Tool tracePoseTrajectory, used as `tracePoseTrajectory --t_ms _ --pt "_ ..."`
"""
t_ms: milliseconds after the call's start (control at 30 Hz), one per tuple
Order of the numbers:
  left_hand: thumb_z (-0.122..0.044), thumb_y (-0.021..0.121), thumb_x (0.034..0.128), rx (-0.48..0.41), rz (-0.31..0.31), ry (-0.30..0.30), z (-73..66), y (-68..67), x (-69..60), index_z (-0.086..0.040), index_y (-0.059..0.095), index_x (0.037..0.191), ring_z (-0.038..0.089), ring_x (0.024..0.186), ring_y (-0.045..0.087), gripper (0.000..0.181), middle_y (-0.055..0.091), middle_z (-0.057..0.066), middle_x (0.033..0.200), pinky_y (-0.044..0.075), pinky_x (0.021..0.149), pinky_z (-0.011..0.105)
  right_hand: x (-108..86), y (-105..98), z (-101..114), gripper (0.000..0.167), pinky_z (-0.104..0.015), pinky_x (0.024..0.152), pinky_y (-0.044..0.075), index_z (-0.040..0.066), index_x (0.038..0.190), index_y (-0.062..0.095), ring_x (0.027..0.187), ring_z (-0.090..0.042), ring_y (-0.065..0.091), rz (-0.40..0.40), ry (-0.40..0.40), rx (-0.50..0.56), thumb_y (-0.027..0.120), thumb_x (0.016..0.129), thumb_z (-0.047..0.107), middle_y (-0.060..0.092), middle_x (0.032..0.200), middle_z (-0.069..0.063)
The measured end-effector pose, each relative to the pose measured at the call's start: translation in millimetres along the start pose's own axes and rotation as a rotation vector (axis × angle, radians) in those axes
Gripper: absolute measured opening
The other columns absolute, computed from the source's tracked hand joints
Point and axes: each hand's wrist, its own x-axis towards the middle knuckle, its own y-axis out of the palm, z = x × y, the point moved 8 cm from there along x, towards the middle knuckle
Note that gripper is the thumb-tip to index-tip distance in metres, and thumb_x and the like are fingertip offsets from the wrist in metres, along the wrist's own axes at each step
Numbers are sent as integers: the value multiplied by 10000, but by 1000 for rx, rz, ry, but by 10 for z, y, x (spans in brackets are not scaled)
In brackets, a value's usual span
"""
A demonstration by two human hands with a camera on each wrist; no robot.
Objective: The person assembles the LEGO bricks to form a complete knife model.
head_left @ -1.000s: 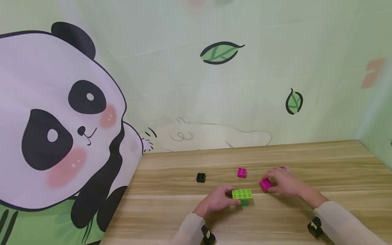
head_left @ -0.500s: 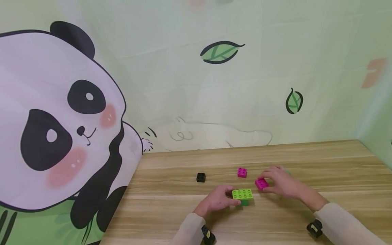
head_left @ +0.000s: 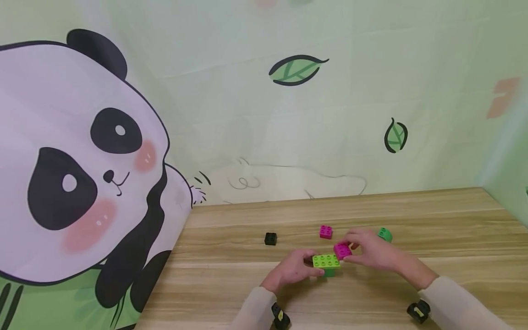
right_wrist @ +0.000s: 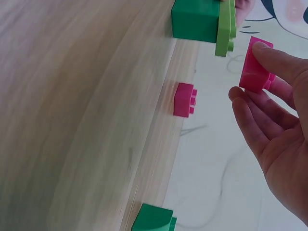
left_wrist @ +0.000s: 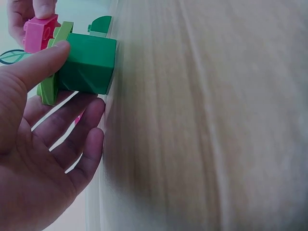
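Note:
My left hand [head_left: 294, 267] grips a small stack, thumb on the near side and fingers behind. The stack is a lime toy building brick [head_left: 327, 261] with two rows of studs, on top of a dark green brick [left_wrist: 89, 62] that stands on the table. Between thumb and fingers my right hand [head_left: 373, 252] pinches a pink four-stud brick [head_left: 342, 251], raised off the table at the right end of the stack. A gap separates it from the lime brick in the right wrist view [right_wrist: 256, 67]. The green brick's far side is hidden.
On the wooden table [head_left: 231, 284], behind the stack, lies another pink brick [head_left: 326, 232]. Further left is a black brick [head_left: 270, 239]. A green brick with a rounded side [head_left: 385, 234] sits behind my right hand. A panda-printed wall [head_left: 255, 114] borders the table's back.
My right hand has moved left with the pink brick, from the table up to the stack's right end. The rounded green brick has come into sight behind it. My left hand stays put.

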Motion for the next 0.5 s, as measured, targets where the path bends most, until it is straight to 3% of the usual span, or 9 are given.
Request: tracePoseTrajectory --t_ms 200,500 --pt "-220 756 808 3 -3 18 -14 0 -13 -146 673 1086 34 783 554 299 620 -113 856 457 692 225 35 91 54 304 -307 722 532 115 1086 670 847 -100 593 8 5 64 748 817 233 582 963 78" --pt "-241 744 821 14 4 25 -19 -1 -12 -157 674 1094 38 776 555 294 620 -119 852 457 683 221 74 184 143 338 -288 741 517 124 1124 666 880 -92 584 8 18 41 731 829 275 608 1025 56"
